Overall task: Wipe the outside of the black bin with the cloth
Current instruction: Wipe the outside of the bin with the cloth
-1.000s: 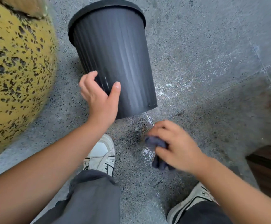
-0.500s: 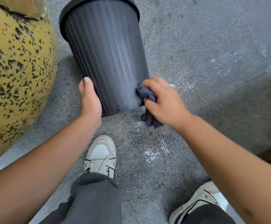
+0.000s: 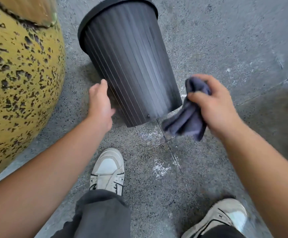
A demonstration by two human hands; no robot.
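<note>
The black ribbed bin [image 3: 131, 62] stands on the speckled concrete floor, its base toward me and a pale dusty streak down its right side. My left hand [image 3: 100, 103] is at the bin's lower left side with the fingers fairly straight; the fingertips touch or nearly touch the wall. My right hand [image 3: 212, 107] grips a crumpled dark blue cloth [image 3: 188, 115] just right of the bin's base, a little apart from the wall. The cloth hangs down from my fingers.
A big yellow speckled rounded object [image 3: 19, 79] fills the left side, close to the bin. My two sneakers [image 3: 108, 170] [image 3: 225, 219] stand on the floor below. White dusty marks [image 3: 158, 167] lie on the concrete between them.
My right hand went from the floor up to the bin's lower right side with the cloth, then pulled away to the right. My left hand slid from the front to the bin's left side.
</note>
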